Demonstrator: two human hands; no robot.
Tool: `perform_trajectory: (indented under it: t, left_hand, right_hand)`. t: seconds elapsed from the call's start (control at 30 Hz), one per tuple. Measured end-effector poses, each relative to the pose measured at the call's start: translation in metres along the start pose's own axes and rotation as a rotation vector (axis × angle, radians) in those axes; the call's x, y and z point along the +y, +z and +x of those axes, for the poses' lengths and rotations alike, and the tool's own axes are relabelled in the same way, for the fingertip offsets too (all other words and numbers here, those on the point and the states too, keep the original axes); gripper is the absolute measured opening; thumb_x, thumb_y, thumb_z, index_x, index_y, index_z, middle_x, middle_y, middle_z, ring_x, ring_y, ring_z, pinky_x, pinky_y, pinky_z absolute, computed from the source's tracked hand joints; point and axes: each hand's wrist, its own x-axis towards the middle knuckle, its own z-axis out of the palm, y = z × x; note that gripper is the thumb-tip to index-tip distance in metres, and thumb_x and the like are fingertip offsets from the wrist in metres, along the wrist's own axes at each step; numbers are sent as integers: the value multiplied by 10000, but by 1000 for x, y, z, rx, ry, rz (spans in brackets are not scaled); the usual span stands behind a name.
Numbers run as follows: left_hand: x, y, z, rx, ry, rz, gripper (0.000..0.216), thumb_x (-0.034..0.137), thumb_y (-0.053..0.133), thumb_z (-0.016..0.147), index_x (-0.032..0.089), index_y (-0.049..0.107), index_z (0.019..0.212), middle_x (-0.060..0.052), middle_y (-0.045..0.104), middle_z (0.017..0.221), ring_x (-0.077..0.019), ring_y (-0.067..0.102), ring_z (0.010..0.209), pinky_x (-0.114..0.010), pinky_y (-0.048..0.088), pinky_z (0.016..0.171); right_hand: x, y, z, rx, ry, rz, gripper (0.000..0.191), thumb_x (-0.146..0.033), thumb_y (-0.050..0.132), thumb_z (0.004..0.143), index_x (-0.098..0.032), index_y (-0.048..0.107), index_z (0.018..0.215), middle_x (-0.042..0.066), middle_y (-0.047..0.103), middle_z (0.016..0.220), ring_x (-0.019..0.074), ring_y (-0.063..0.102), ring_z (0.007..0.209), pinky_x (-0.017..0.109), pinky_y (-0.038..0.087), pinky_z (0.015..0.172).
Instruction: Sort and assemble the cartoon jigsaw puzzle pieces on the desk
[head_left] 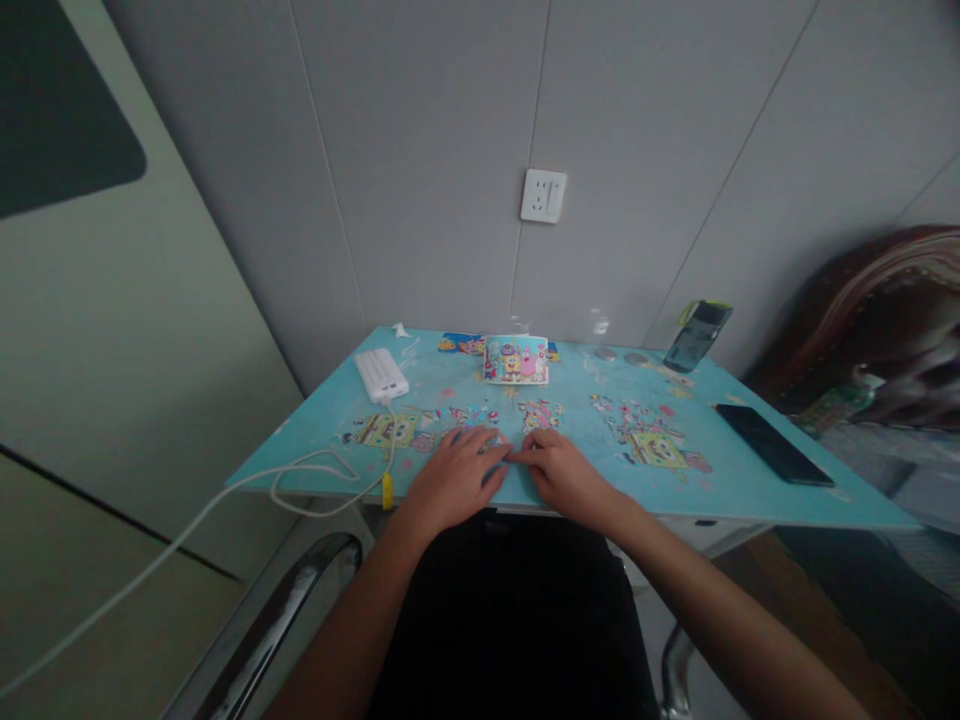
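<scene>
Both hands rest near the front edge of a light blue cartoon-printed table (570, 480). My left hand (459, 472) lies low over the tabletop, palm down with its fingers stretched out. Beside it, my right hand (561, 468) has curled fingers, its index finger reaching left to meet the left fingertips. Whatever lies under or between the fingertips is hidden. Just beyond them are small colourful pieces, one cluster (471, 414) on the left and another cluster (540, 413) on the right. A cartoon picture card (516, 360) stands further back.
A white power bank (381, 375) with a white cable (315, 467) sits at left. On the right lies a black phone (774, 444); behind it stands a dark bottle-like container (697, 336) with a yellow-green strap. Chair armrests flank me, and a wall socket (543, 196) is ahead.
</scene>
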Motion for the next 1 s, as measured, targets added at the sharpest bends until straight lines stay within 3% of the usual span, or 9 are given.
perform_trajectory:
  t: [0.27,0.47,0.7,0.83,1.0]
  left_hand:
    - [-1,1,-1,6,-14,-17,360,378,447,1016,302,593,1337,-72,569,1410,-268,484,1334,-509,311,1137]
    - [-1,3,0,9,-20,-20,384,384,423,1023,300,566,1370,-74,553,1435,-272,467,1353,-522,295,1148]
    - [0,2,-1,4,-20,-17,387,398,422,1022,295,562,1368,-76,553,1436,-277,465,1355,-533,293,1146]
    - [1,1,0,21,-26,-30,376,389,425,1020,296,573,1353,-74,562,1420,-269,473,1347,-519,289,1150]
    - [0,2,-1,38,-27,-44,364,399,436,1015,305,591,1330,-63,585,1384,-253,492,1325,-487,302,1145]
  right_hand:
    - [57,-27,-6,157,298,-54,492,10,424,865,-190,741,1184,86,647,1010,187,600,951,294,446,934]
    - [47,-16,-5,32,176,-92,557,29,442,855,-239,700,1269,88,616,1059,196,565,1020,296,426,968]
    - [33,-10,-18,-41,117,-272,560,2,494,863,-340,710,1251,85,585,1054,214,520,939,332,423,917]
    - [51,-23,-46,-42,172,-318,613,33,491,819,-358,721,1231,79,595,1059,214,538,958,333,427,922]
    - [97,-43,-72,-25,337,-452,547,26,501,797,-291,771,1151,117,622,1048,241,569,961,384,433,953]
